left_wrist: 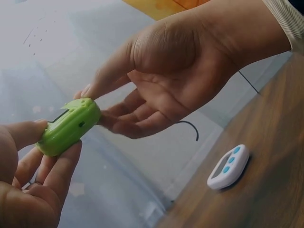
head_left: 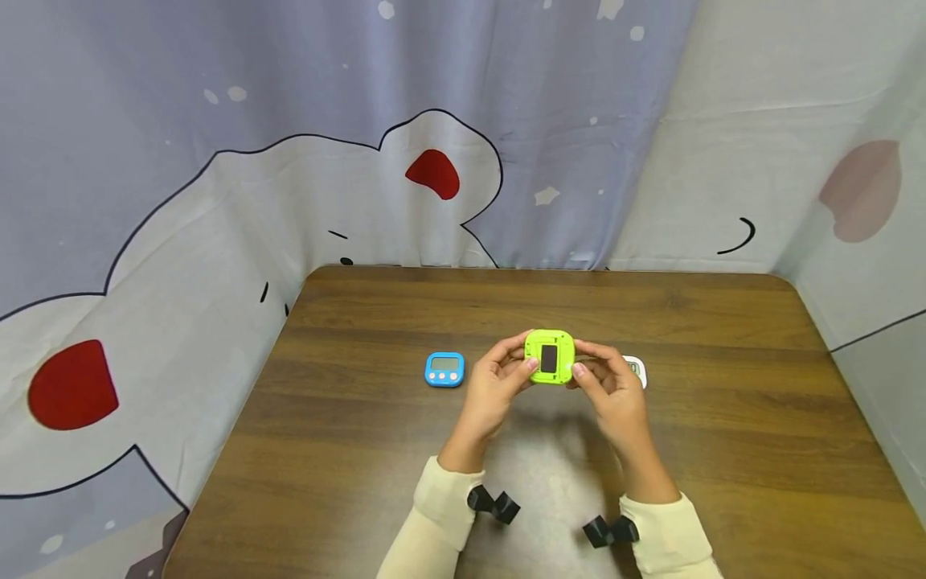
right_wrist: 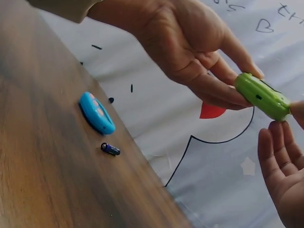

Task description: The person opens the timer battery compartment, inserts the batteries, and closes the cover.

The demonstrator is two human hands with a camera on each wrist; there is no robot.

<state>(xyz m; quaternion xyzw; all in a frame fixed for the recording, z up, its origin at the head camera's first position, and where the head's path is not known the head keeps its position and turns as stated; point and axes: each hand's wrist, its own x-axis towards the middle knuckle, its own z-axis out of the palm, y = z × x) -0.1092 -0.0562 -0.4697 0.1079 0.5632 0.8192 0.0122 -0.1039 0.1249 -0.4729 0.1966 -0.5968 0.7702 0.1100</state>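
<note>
Letter B (right_wrist: 264,26) on curtain (right_wrist: 213,166), further lettering (right_wrist: 290,12) cut off

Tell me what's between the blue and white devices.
In the head view, the green device, held by the left hand and right hand, shows there.

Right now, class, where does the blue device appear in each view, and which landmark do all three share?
Head: blue device just left of centre, on the table.
Left wrist: not in it.
Right wrist: left of centre, on the table.
Shared landmark: the green device, held up.
</note>
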